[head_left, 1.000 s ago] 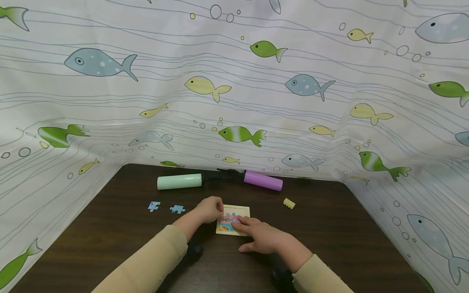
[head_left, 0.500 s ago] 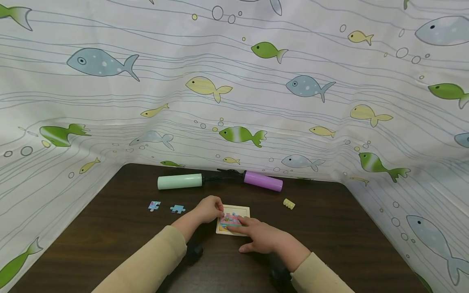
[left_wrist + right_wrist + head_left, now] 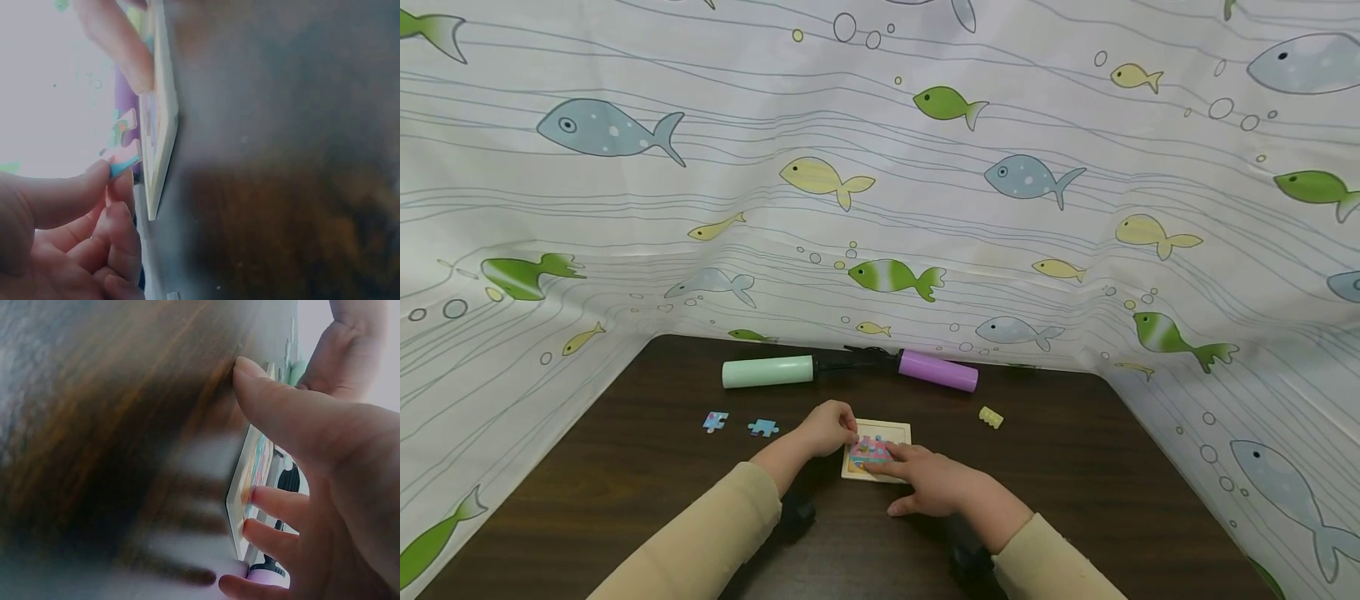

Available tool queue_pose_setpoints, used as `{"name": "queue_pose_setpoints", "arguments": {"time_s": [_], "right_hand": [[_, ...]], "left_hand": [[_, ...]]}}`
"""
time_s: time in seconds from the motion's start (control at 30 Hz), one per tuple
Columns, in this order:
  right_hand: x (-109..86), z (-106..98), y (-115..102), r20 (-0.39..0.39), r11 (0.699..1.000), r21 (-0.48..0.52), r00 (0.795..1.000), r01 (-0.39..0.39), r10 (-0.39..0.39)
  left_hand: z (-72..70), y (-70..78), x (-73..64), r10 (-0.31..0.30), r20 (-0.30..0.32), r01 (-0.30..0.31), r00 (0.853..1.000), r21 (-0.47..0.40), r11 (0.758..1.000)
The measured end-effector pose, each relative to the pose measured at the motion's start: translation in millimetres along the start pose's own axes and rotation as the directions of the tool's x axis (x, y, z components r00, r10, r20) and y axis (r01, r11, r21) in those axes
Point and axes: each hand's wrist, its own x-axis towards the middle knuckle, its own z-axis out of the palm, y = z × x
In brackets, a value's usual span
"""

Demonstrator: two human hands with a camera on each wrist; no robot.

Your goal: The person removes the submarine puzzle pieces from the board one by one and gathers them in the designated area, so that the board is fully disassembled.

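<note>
A pale wooden puzzle tray point(image 3: 886, 429) lies on the dark table, with pink and blue jigsaw pieces point(image 3: 871, 448) in its nearer part. At the tray's left edge, my left hand point(image 3: 829, 429) pinches a pink and blue jigsaw piece point(image 3: 127, 157) between thumb and forefinger. In the left wrist view that piece is raised on edge beside the tray rim. My right hand point(image 3: 936, 482) lies across the tray's right side with spread fingers, its fingertips on the pieces and its thumb on the table. Its fingers hide the tray's lower right portion.
Two loose blue jigsaw pieces, a left one point(image 3: 715, 422) and a right one point(image 3: 763, 428), lie left of the tray. A small yellow notched block point(image 3: 991, 417) is to the right. At the back are a mint cylinder point(image 3: 767, 372) and a purple cylinder point(image 3: 938, 371), with black parts between them.
Between the first frame and the second, the pink pieces slid toward the tray's near side along with my right fingertips. Since then little has moved; my left hand stays at the left edge.
</note>
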Motion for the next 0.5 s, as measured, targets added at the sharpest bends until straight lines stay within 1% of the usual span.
{"name": "queue_pose_setpoints", "arguments": {"time_s": [0.13,0.27,0.4,0.5], "right_hand": [[-0.5,-0.3,-0.6,-0.001,1.000,0.000,1.000,0.008,-0.008],[-1.2,0.1,-1.0,-0.004,1.000,0.002,1.000,0.013,-0.013],[-2.2,0.3,-1.8,0.001,1.000,0.004,1.000,0.008,-0.008],[-2.6,0.5,-2.2,0.001,1.000,0.003,1.000,0.000,0.000]], "left_hand": [[-2.5,-2.1,0.4,0.009,-0.031,-0.010,0.999,-0.027,1.000],[-11.6,-5.6,-2.8,0.020,-0.043,-0.021,0.999,-0.028,0.999],[-30.3,-14.0,-12.4,0.025,-0.053,-0.026,0.998,-0.017,1.000],[-54.3,-24.9,-25.1,0.043,-0.044,-0.043,0.998,0.013,0.999]]}}
